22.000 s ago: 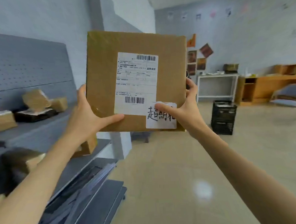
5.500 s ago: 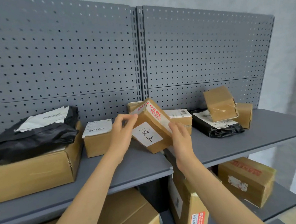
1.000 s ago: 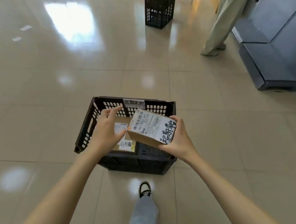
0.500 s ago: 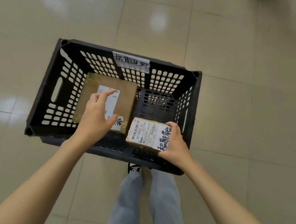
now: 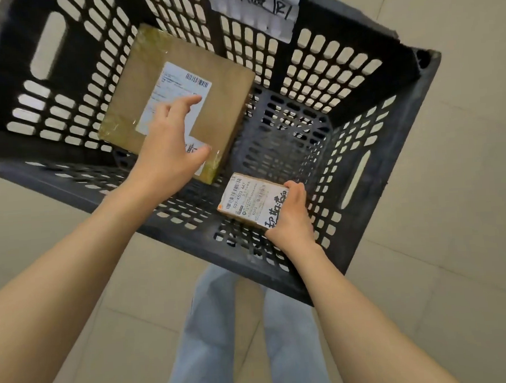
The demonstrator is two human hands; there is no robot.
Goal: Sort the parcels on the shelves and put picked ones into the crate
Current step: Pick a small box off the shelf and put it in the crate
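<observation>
The black slatted crate (image 5: 382,100) sits on the pale tiled floor (image 5: 467,178) right in front of the person, whose legs in light blue jeans (image 5: 213,341) show below its near wall. Inside, a large flat brown parcel (image 5: 228,104) lies against the left side, its white shipping label (image 5: 177,89) facing up. The left hand (image 5: 169,146) hangs over that parcel with its fingers (image 5: 187,102) loosely spread and gently bent, forefinger stretched out above the label and thumb out to the side; whether the fingertips actually touch the cardboard I cannot tell. The right hand (image 5: 291,215) holds a small box (image 5: 249,200) low in the near right corner of the crate, thumb over the top edge and the other fingers curled around its right end. That small box carries a printed barcode sticker and bold handwritten black characters, partly hidden by the hand. It is just beside the big parcel's near corner, not touching it, and it is unclear whether it rests on the crate bottom. A white paper tag (image 5: 255,4) with handwriting is stuck on the far wall of the crate.
</observation>
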